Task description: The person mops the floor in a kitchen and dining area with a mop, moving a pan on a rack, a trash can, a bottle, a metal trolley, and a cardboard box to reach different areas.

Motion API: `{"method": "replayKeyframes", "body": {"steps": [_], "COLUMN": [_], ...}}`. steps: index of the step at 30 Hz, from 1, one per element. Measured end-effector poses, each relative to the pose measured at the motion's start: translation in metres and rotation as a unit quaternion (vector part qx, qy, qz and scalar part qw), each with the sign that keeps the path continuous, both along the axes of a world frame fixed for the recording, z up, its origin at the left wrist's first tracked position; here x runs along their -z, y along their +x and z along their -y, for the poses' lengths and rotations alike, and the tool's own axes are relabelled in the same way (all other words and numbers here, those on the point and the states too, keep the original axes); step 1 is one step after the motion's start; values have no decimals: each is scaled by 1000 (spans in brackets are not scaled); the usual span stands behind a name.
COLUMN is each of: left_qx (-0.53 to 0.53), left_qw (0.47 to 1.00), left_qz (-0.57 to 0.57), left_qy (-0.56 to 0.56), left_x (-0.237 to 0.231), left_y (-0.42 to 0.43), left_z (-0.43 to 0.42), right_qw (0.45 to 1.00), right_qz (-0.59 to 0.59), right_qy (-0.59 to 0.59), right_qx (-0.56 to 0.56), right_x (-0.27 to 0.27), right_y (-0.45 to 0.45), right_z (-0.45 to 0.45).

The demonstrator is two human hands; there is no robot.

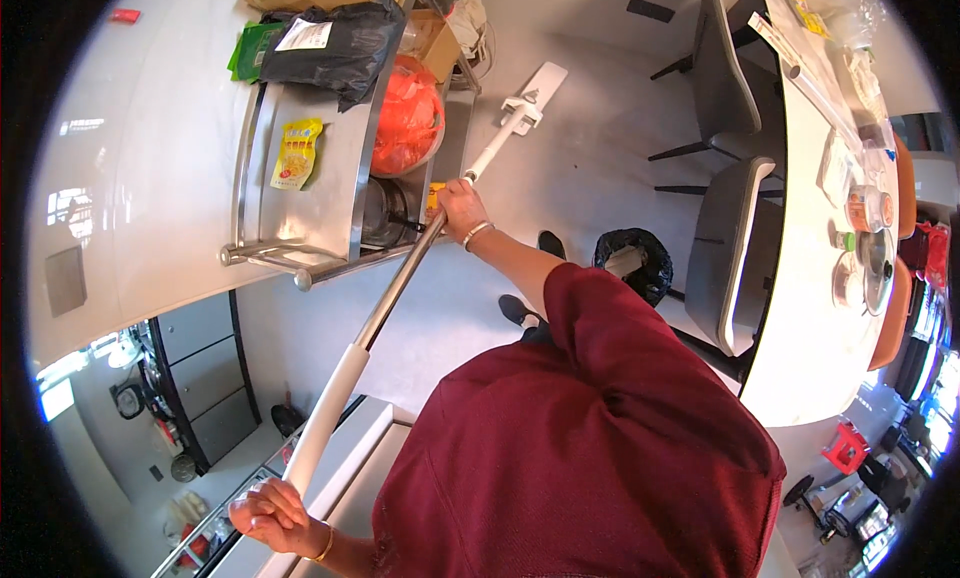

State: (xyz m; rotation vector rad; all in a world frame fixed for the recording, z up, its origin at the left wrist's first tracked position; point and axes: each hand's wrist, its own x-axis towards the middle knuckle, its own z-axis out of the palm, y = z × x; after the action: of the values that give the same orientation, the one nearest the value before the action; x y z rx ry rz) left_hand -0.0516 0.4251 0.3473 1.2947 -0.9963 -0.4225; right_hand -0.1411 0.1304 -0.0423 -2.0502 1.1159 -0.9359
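Observation:
A flat mop with a telescopic pole (397,289) slants across the view from lower left to upper centre. My right hand (461,210) grips its metal shaft near the white lower section. My left hand (270,514) is closed around the thick white upper sleeve of the pole. At the far end, the white mop head (544,90) lies on the grey floor (585,135), between a metal rack and the chairs. The pad's underside is hidden.
Left of the pole stands a metal rack (337,150) holding a yellow food pouch (298,154), a black plastic bag (334,41) and a red plastic bag (409,116). Grey chairs (716,255) and a white table (802,338) line the right. A black-lined waste bin (652,259) stands near my feet.

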Motion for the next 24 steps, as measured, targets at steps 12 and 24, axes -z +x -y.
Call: {"method": "replayKeyframes", "body": {"steps": [12, 24], "left_qx": [5, 25], "left_qw": [993, 994], "left_qz": [116, 61], "left_qy": [37, -84], "left_x": [19, -50], "left_y": [-5, -7], "left_z": [39, 30], "right_qw": [983, 986], "right_qz": [-131, -47], "right_qy": [94, 153], "right_qx": [-94, -56], "right_x": [21, -22], "right_y": [24, -15], "right_z": [32, -51]}}
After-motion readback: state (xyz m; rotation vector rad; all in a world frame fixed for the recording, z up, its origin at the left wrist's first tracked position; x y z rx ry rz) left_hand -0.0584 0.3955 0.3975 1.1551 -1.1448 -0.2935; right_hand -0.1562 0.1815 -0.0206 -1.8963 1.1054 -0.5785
